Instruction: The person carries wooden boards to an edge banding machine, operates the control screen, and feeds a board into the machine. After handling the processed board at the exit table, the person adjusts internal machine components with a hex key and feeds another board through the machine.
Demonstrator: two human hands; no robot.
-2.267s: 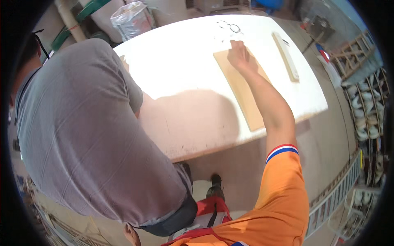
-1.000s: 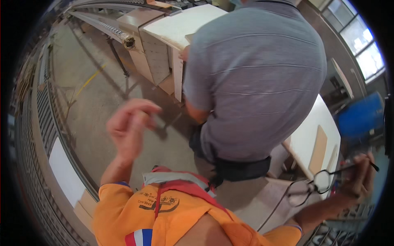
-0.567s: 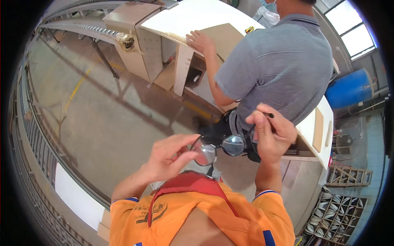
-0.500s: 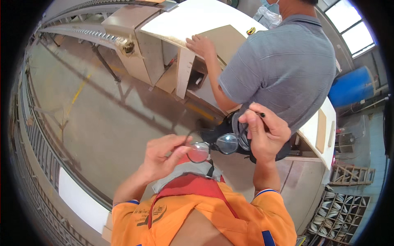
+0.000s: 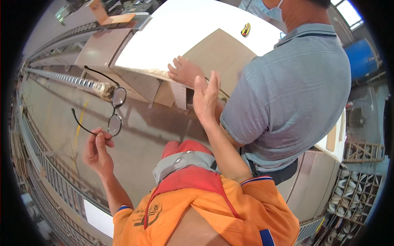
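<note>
Glasses (image 5: 114, 108) | thin black frame | clear round lenses | temples unfolded

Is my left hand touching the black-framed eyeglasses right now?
Touching: the head view shows the left hand pinching the black-framed eyeglasses, thumb and fingers closed on the frame.

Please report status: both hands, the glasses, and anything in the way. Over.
Left hand pinching black-framed glasses at one side, glasses unfolded. Right hand open, holding nothing. Co-worker in grey shirt close on the right.
</note>
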